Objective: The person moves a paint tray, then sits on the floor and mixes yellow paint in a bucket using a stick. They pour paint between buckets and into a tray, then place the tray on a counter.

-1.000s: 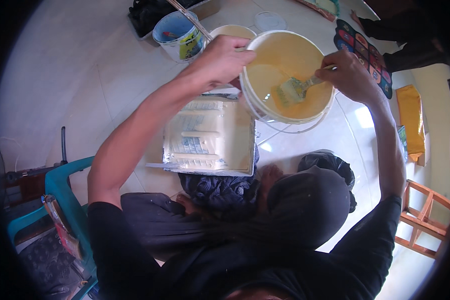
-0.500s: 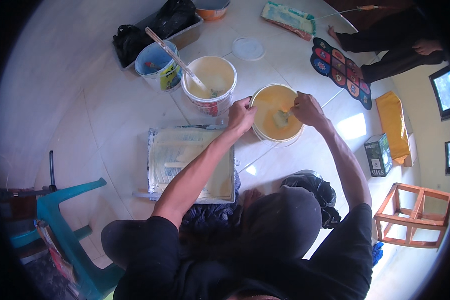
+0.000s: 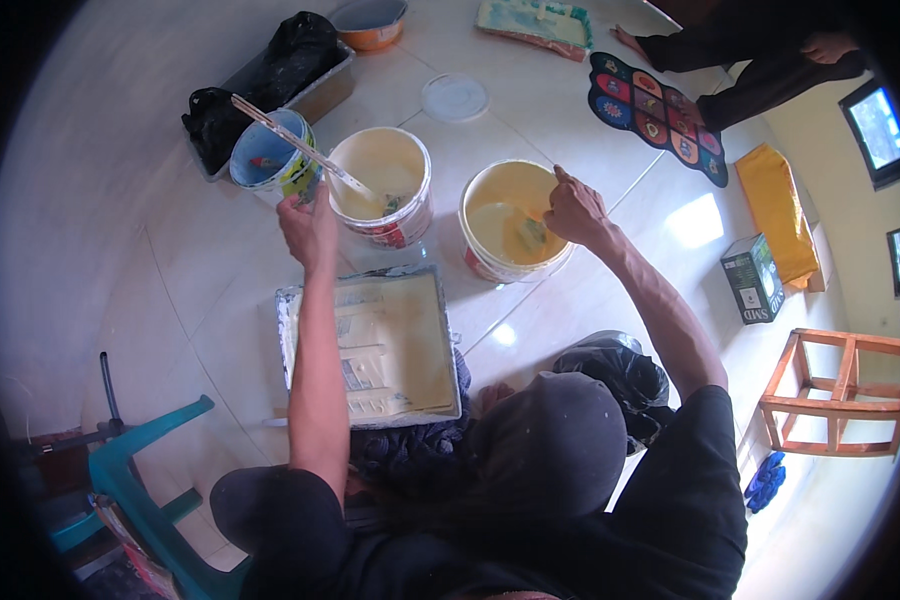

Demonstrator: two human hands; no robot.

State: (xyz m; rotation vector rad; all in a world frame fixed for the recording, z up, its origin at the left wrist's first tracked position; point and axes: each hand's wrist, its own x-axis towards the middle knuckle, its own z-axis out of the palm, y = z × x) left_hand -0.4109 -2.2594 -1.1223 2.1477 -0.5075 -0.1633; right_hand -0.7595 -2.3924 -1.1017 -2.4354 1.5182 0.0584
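My right hand (image 3: 578,208) is closed at the right rim of a bucket (image 3: 473,258) holding yellowish cream paint. Below its curled fingers, inside the bucket, is the paint-covered head of what looks like a paintbrush (image 3: 533,233); its handle is hidden by the hand. Farther left, my left hand (image 3: 308,222) reaches between a blue-lined bucket (image 3: 273,172) and a second cream-coated bucket (image 3: 417,208). Its fingers are apart and I see nothing held. A long paint-smeared stick (image 3: 300,145) leans across both buckets. Under my left forearm lies a paint tray (image 3: 410,350) coated in cream paint.
A black plastic bag (image 3: 610,375) sits near my knee. Behind the buckets are a white lid (image 3: 455,97), a second tray (image 3: 535,25) and an orange basin (image 3: 370,30). Another person's legs (image 3: 770,95) are beside a patterned mat (image 3: 660,115). A green chair (image 3: 155,500) stands left, a wooden frame (image 3: 840,400) right.
My left hand has left the rim of the right bucket and moved left to the blue-lined bucket. My right hand stays at the right bucket's rim. The whole view has turned slightly.
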